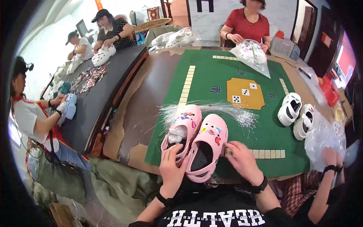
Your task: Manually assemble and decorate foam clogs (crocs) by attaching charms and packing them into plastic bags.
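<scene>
Two pink clogs with colourful charms stand side by side in front of me, toes pointing away. My left hand (172, 168) is closed on the heel end of the left pink clog (191, 118), its thumb between the two shoes. Crumpled white stuffing shows inside that clog. The right pink clog (219, 126) has a dark insole in view and its heel strap toward me. Beside its outer side is my right hand (242, 159), fingers partly bent and apart, with nothing visible in them. A bundle of thin clear plastic strands (242, 115) lies just beyond the toes.
A green mat (204, 75) with printed tiles covers the table. White clogs (290, 109) stand at the right, by a clear plastic bag (323, 140) and another person's hands (331, 157). Across, a person holds bagged shoes (249, 53). People work at a dark table (102, 90) on the left.
</scene>
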`<action>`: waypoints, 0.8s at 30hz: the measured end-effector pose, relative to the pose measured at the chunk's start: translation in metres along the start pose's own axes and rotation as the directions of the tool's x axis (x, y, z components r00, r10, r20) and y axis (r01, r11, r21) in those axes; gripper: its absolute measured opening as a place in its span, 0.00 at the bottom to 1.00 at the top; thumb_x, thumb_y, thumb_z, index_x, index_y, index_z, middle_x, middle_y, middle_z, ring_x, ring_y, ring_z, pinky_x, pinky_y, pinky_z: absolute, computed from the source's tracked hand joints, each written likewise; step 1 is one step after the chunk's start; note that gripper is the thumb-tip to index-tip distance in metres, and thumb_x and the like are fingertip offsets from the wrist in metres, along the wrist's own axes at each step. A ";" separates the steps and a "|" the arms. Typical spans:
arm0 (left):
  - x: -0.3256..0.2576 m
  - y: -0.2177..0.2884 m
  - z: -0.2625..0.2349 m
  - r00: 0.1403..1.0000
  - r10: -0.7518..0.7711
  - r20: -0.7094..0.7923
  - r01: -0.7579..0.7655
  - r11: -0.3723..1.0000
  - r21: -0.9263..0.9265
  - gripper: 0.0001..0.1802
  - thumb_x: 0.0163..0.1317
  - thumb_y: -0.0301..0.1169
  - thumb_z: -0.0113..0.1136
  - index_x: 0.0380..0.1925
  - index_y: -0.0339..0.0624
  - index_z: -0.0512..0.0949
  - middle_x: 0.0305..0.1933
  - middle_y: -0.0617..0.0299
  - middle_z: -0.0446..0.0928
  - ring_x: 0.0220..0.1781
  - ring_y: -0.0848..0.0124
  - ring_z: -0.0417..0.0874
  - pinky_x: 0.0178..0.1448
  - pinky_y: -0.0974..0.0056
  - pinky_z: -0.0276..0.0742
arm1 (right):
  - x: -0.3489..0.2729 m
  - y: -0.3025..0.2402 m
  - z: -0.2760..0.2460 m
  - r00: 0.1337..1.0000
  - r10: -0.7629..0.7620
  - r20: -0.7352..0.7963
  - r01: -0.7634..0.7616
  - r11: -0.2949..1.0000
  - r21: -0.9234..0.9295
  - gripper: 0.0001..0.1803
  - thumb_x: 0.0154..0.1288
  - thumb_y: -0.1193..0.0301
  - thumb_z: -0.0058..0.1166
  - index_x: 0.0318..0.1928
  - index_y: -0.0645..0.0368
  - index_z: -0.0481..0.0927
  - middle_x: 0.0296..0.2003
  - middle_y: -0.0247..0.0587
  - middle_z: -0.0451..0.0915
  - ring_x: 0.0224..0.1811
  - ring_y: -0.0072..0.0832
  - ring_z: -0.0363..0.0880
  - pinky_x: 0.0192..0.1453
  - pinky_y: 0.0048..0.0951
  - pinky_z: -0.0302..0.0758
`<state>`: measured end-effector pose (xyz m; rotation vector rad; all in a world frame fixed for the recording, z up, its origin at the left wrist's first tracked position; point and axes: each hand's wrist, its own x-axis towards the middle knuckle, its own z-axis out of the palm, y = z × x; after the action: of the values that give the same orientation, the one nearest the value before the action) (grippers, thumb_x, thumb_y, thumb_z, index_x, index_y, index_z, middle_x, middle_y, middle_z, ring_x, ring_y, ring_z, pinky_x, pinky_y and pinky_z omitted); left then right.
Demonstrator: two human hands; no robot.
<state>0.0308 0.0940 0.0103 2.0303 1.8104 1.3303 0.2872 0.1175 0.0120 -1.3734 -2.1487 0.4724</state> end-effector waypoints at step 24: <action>-0.034 -0.035 0.030 0.989 0.146 -0.020 -0.144 0.987 0.065 0.26 0.55 0.50 0.65 0.45 0.42 0.82 0.49 0.54 0.77 0.52 0.56 0.74 0.55 0.51 0.62 | 0.086 -0.088 0.047 0.870 -0.426 0.247 0.426 0.903 0.056 0.15 0.71 0.71 0.46 0.54 0.63 0.76 0.54 0.48 0.76 0.44 0.44 0.83 0.43 0.40 0.81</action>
<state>0.0279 0.0884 -0.0464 2.2269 1.7666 1.3561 0.1663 0.1588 0.0454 -0.8245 -2.5691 0.4898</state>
